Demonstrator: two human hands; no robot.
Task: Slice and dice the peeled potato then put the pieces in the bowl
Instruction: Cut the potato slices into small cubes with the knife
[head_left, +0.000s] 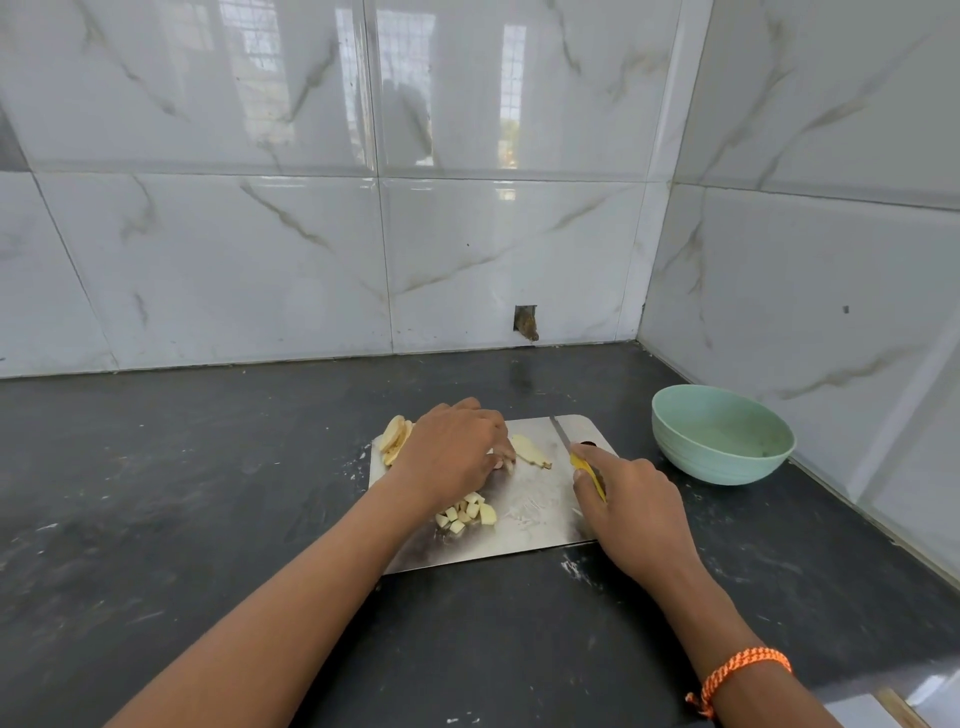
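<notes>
Now: one knife (576, 457), one bowl (722, 434), two hands.

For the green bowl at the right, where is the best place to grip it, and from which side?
Probably the bowl's near left rim, from the board side: it sits upright and open, walls behind it, so a thumb-inside pinch looks easiest.

home kitchen: tiled walls (260, 249), dark countertop (182, 467).
</notes>
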